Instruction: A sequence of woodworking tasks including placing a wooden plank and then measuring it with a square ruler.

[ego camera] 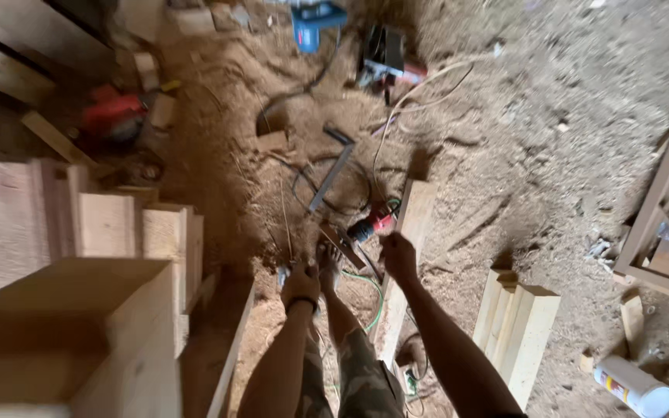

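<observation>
The left hand (301,285) grips a small dark object, unidentifiable; the right hand (398,255), fingers curled and empty, hovers at the long pale wooden plank (408,255) at 12 o'clock. It looks stiff and fairly light; hold it mid-length by the edges.

Head camera, standing height, facing steeply down — sawdust floor (551,131); hands distant

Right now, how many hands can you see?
2. The left hand hangs low over the sawdust floor, near a foot. The right hand is just right of it, by the long plank.
</observation>
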